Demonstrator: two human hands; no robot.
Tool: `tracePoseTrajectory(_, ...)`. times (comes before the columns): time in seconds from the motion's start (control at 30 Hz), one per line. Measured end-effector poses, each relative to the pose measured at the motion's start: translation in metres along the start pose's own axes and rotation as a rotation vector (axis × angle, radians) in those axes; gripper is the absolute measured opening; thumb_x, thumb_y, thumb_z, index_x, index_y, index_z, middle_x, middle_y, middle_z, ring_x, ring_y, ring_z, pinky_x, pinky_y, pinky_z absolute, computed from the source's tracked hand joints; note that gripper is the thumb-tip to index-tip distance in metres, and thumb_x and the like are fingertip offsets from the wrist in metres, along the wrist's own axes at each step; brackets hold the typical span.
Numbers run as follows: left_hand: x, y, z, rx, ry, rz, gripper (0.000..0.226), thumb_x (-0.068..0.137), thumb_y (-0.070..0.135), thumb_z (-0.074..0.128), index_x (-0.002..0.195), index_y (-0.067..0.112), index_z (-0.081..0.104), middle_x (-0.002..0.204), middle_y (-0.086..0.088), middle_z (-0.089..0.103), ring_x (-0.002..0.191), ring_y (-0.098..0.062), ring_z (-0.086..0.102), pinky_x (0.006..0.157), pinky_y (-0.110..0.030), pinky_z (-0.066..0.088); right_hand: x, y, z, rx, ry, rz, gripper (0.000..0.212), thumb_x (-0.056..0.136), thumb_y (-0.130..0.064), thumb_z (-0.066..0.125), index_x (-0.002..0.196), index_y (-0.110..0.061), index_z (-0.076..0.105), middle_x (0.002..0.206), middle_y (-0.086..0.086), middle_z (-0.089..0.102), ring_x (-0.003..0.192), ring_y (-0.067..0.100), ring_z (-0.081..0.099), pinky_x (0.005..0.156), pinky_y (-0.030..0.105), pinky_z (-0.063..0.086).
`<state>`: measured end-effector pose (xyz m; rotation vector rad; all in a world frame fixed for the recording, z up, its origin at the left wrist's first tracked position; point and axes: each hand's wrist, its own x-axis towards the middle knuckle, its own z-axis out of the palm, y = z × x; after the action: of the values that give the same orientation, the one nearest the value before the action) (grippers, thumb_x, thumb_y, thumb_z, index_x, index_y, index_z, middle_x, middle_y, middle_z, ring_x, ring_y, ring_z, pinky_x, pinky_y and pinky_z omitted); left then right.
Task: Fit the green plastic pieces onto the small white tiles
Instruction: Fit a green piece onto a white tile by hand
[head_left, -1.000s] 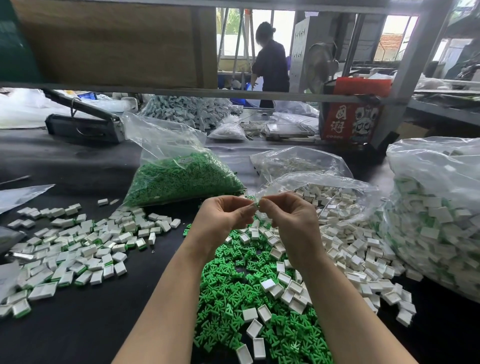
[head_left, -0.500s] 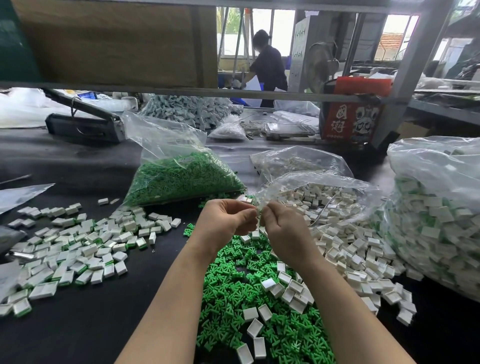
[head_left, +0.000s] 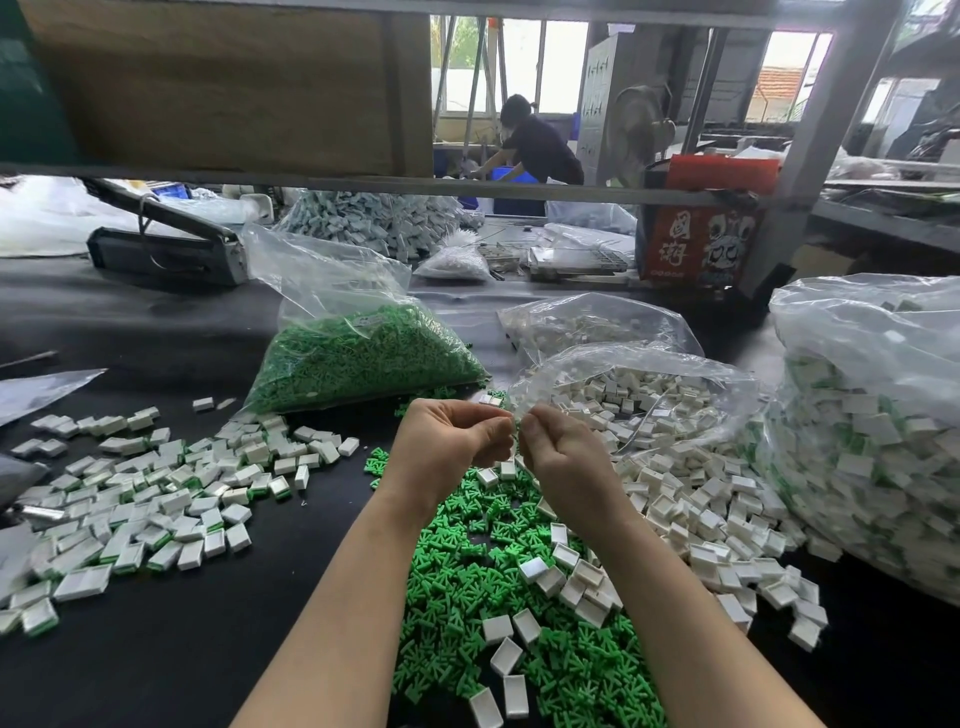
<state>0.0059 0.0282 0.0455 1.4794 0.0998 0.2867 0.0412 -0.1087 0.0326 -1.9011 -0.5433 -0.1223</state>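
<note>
My left hand (head_left: 452, 441) and my right hand (head_left: 561, 457) are held together above the table, both closed, fingertips meeting. They pinch a small piece (head_left: 516, 435) between them; it shows a hint of green and is mostly hidden by the fingers. Below the hands lies a loose heap of green plastic pieces (head_left: 467, 571) with a few white tiles on it. Bare white tiles (head_left: 701, 509) spill from an open clear bag (head_left: 649, 364) to the right. At the left lies a spread of white tiles with green pieces fitted (head_left: 145, 499).
A clear bag of green pieces (head_left: 363, 358) lies behind the hands. A large bag of fitted tiles (head_left: 872, 441) stands at the right edge. The tabletop is black (head_left: 182, 649). A shelf rail (head_left: 363, 184) crosses overhead, and a person works far behind.
Both hands have stayed pressed together and sunk slightly lower and toward me. The right hand's fingers have curled tighter. The piles have not moved.
</note>
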Motion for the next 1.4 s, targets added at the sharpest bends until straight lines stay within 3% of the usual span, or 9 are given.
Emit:
tracePoseTrajectory(0.43, 0.000, 0.000, -0.001, 0.102, -0.044, 0.046, 0.012, 0.079, -0.001, 0.076, 0.081, 0.010, 0.078, 0.075, -0.012, 0.076, 0.065, -0.017, 0.071, 0.062, -0.021, 0.056, -0.002, 0.004, -0.006, -0.018, -0.138, -0.031, 0.027, 0.101, -0.018, 0.049, 0.075, -0.013, 0.056, 0.059, -0.006, 0.045, 0.056, 0.011, 0.038, 0.055, 0.036, 0.032)
tracePoseTrajectory(0.53, 0.000, 0.000, 0.002, 0.063, -0.038, 0.046, 0.012, 0.080, -0.002, 0.075, 0.081, 0.010, 0.078, 0.073, -0.012, 0.075, 0.062, -0.015, 0.071, 0.060, -0.019, 0.055, -0.002, 0.001, -0.006, -0.025, -0.117, -0.043, 0.030, 0.102, -0.019, 0.047, 0.072, -0.020, 0.052, 0.059, -0.007, 0.045, 0.055, 0.010, 0.037, 0.055, 0.035, 0.031)
tracePoseTrajectory(0.7, -0.001, 0.000, 0.007, -0.009, 0.013, 0.055, 0.015, 0.081, -0.005, 0.072, 0.076, 0.008, 0.076, 0.070, -0.010, 0.075, 0.061, -0.015, 0.072, 0.057, -0.018, 0.054, -0.004, -0.007, -0.005, -0.367, -0.088, -0.160, 0.022, 0.102, -0.022, 0.040, 0.081, -0.020, 0.046, 0.062, -0.007, 0.048, 0.053, 0.011, 0.043, 0.053, 0.030, 0.028)
tracePoseTrajectory(0.87, 0.000, -0.002, 0.011, 0.035, 0.048, 0.044, 0.013, 0.082, -0.006, 0.072, 0.077, 0.006, 0.075, 0.067, -0.006, 0.074, 0.058, -0.011, 0.070, 0.055, -0.015, 0.052, -0.008, -0.012, 0.004, -0.647, -0.056, -0.118, 0.002, 0.094, -0.019, 0.040, 0.093, -0.019, 0.038, 0.069, -0.002, 0.048, 0.061, 0.022, 0.048, 0.051, 0.030, 0.025)
tracePoseTrajectory(0.97, 0.001, -0.004, 0.014, 0.073, 0.057, 0.032, 0.012, 0.083, -0.003, 0.073, 0.078, 0.008, 0.076, 0.068, -0.006, 0.075, 0.059, -0.011, 0.070, 0.056, -0.017, 0.052, -0.009, -0.014, 0.006, -0.689, -0.021, -0.083, 0.018, 0.094, -0.018, 0.041, 0.111, -0.014, 0.044, 0.083, 0.009, 0.064, 0.074, 0.031, 0.061, 0.054, 0.031, 0.027)
tracePoseTrajectory(1.03, 0.001, -0.005, 0.013, 0.068, 0.037, 0.011, 0.010, 0.083, 0.000, 0.073, 0.079, 0.010, 0.074, 0.068, -0.005, 0.074, 0.060, -0.012, 0.069, 0.057, -0.020, 0.054, -0.008, -0.013, 0.008, -0.693, -0.020, -0.081, 0.019, 0.093, -0.016, 0.041, 0.111, -0.013, 0.045, 0.086, 0.009, 0.064, 0.071, 0.029, 0.056, 0.059, 0.031, 0.030)
tracePoseTrajectory(1.13, 0.000, -0.004, 0.008, 0.056, -0.006, -0.006, 0.005, 0.083, 0.006, 0.075, 0.083, 0.010, 0.072, 0.071, -0.004, 0.074, 0.062, -0.012, 0.068, 0.059, -0.021, 0.054, -0.006, -0.013, 0.005, -0.620, -0.075, -0.057, 0.009, 0.092, -0.013, 0.042, 0.100, -0.016, 0.046, 0.076, -0.001, 0.053, 0.068, 0.022, 0.049, 0.056, 0.030, 0.032)
tracePoseTrajectory(1.27, -0.003, 0.002, 0.006, -0.028, -0.022, 0.012, 0.019, 0.071, 0.023, 0.076, 0.088, 0.014, 0.073, 0.075, 0.003, 0.075, 0.066, -0.002, 0.066, 0.056, -0.011, 0.047, 0.002, -0.013, -0.005, -0.180, -0.076, 0.046, 0.020, 0.098, -0.011, 0.042, 0.101, -0.014, 0.061, 0.079, 0.007, 0.067, 0.055, 0.010, 0.053, 0.048, 0.023, 0.040)
tracePoseTrajectory(1.4, -0.006, 0.005, 0.008, -0.117, -0.038, 0.029, 0.011, 0.069, 0.026, 0.076, 0.080, 0.024, 0.076, 0.079, 0.007, 0.076, 0.068, 0.005, 0.066, 0.054, -0.006, 0.044, 0.001, -0.014, -0.009, 0.191, -0.063, 0.230, 0.049, 0.106, -0.039, 0.029, 0.098, -0.008, 0.066, 0.071, 0.007, 0.068, 0.053, 0.005, 0.054, 0.058, 0.027, 0.040)
